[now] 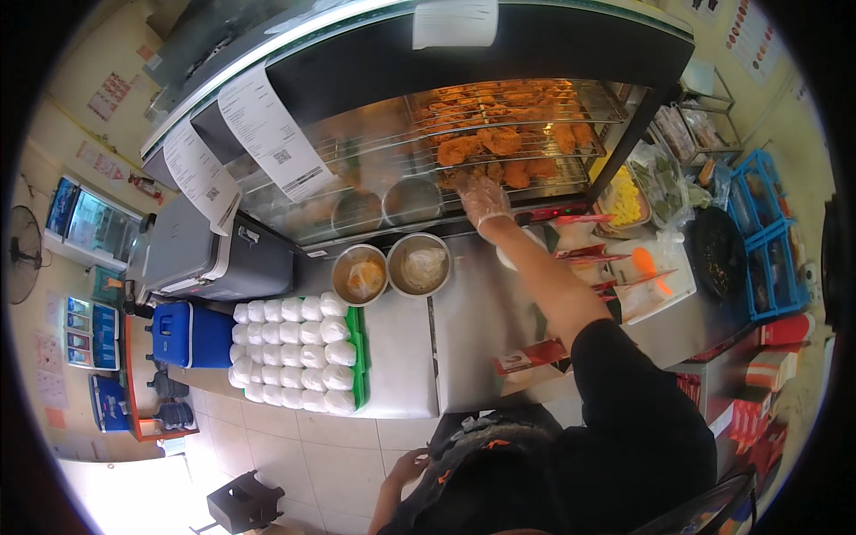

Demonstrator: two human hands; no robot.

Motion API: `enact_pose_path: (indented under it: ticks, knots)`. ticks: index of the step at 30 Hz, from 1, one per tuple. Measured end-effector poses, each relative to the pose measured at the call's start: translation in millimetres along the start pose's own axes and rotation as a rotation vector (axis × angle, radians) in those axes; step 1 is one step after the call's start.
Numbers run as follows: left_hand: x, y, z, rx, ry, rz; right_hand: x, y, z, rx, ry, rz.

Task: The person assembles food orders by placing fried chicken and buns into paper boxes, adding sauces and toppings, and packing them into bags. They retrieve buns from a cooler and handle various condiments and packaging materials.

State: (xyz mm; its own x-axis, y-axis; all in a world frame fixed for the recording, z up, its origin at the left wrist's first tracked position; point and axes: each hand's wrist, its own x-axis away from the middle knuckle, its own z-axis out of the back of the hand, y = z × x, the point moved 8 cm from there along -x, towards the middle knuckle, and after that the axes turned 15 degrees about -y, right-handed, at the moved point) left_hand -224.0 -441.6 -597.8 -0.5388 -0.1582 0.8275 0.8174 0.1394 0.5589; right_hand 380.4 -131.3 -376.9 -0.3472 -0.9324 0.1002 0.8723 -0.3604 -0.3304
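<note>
My right hand (484,198), in a clear plastic glove, reaches into a lit warming cabinet (615,160). Its fingers are bent round a browned piece of fried chicken (464,176) on the lower wire rack; the fingertips are partly hidden. More orange fried chicken (499,140) fills the racks above and beside it. Down by my waist, my left hand (407,468) is bare, its fingers loosely bent and partly against my dark clothing, with nothing visible in them. Two metal bowls (419,265) with plastic-wrapped contents stand on the steel counter in front of the cabinet.
White wrapped bundles (290,352) sit in rows on a green tray at the left, by a blue cooler (189,333) and a grey one (218,254). Red paper packets (580,234) and a black pan (716,254) lie right of my arm. Paper slips (272,134) hang off the cabinet.
</note>
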Motion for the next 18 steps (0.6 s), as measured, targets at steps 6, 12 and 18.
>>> enact_pose_path:
  ticks: [6,12,18]
  knots:
    - [37.8,-42.8,44.9,0.080,0.243,0.024,-27.0,-33.7,3.1,0.345,-0.153,0.044]
    - [65.1,-121.0,54.4,0.130,0.321,0.071,-62.3,-8.3,-28.9,0.492,-0.101,0.105]
    - [97.1,-136.8,48.1,0.223,0.450,0.081,-50.8,-40.8,-7.2,0.195,-0.037,0.180]
